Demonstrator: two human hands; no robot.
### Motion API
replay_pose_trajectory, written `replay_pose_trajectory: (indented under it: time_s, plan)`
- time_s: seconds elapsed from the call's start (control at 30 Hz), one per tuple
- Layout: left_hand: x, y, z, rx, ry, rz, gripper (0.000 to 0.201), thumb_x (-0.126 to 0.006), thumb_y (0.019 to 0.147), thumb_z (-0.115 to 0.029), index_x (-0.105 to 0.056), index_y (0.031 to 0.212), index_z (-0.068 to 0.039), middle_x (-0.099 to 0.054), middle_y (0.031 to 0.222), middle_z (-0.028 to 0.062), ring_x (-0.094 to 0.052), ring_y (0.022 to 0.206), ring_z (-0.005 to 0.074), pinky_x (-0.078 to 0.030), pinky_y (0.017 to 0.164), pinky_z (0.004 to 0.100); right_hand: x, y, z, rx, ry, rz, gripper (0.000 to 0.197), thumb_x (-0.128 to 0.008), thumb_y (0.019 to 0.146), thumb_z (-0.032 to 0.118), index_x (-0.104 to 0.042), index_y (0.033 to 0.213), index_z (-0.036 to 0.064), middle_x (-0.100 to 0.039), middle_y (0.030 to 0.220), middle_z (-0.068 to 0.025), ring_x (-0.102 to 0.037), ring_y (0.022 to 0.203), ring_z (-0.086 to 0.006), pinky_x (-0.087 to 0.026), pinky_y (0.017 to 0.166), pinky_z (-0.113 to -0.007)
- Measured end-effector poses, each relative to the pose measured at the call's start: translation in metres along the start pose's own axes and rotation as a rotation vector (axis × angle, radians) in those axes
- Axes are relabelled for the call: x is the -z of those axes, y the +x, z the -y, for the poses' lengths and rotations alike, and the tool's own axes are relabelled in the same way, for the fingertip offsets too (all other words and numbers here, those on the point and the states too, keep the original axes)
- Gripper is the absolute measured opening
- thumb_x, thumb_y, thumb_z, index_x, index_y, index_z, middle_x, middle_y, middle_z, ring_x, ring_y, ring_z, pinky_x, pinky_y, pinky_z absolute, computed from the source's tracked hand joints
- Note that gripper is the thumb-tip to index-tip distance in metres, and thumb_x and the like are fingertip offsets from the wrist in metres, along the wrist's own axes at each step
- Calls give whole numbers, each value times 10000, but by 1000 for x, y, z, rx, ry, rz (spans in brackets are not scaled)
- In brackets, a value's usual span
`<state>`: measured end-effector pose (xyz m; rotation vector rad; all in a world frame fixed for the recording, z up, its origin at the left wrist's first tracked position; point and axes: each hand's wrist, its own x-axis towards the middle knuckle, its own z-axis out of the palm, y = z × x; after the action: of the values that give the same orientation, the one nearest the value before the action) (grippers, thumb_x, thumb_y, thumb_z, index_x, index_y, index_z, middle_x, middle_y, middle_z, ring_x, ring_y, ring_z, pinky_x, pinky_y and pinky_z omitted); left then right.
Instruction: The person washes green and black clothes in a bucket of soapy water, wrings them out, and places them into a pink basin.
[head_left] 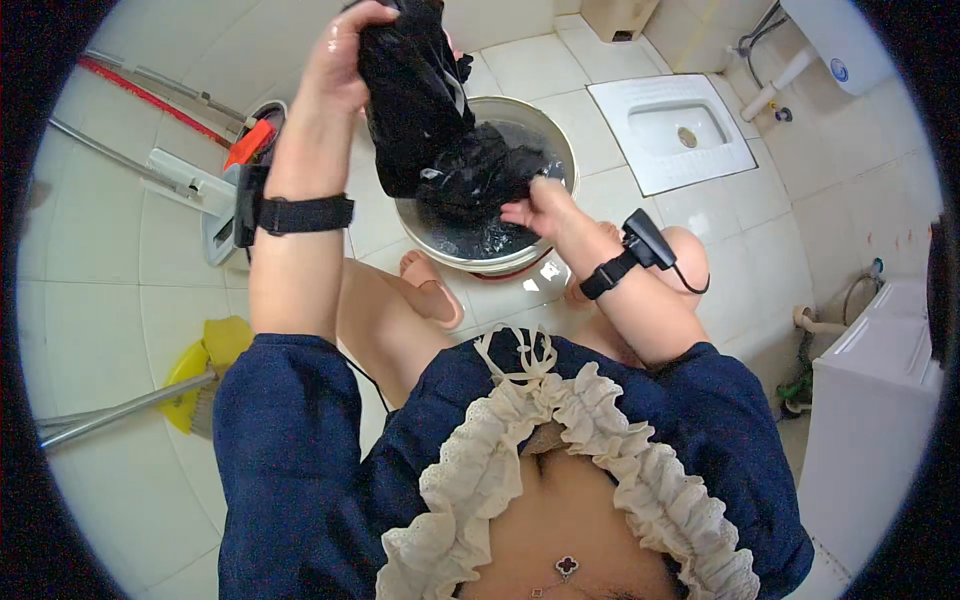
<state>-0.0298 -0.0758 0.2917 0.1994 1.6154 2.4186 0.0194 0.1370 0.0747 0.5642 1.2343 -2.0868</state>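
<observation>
A wet black garment point(415, 100) hangs from my raised left hand point(345, 55), whose fingers are closed on its upper edge. Its lower part droops into a round, pale-rimmed basin point(568, 140) of dark, sudsy water point(480, 240). My right hand point(543, 208) is at the basin's near right side, thumb and fingers closed around the wet lower end of the cloth. Folds of the garment hide part of the basin's left side, and the exact kind of garment cannot be made out.
A white squat toilet point(690, 130) is set in the tiled floor beyond the basin, to the right. Mop or broom handles point(150, 415) and a yellow dustpan-like item point(190, 380) stand at the left. A white appliance point(870, 400) is at the right wall; my feet flank the basin.
</observation>
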Motion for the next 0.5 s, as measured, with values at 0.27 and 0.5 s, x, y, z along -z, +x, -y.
replay_pose_trajectory:
  time_s: [0.27, 0.5]
  plan:
    - [-15, -6, -22, -152, 284, -65, 332, -537, 613, -118, -580, 927, -20, -611, 847, 158, -593, 770, 273, -484, 711, 408, -16, -32, -24, -181, 415, 206, 727, -258, 886, 466, 53, 1285, -57, -182, 1267, -376, -313, 1112, -539, -338, 906, -566]
    - [-14, -28, 34, -29, 856, 303, 341, -649, 595, -93, -575, 908, 18, -616, 821, 101, -571, 748, 190, -453, 723, 296, -44, -99, 10, -222, 661, 773, 953, -235, 748, 702, 74, 1328, 13, -123, 1315, -350, -213, 1186, -519, -191, 979, -582]
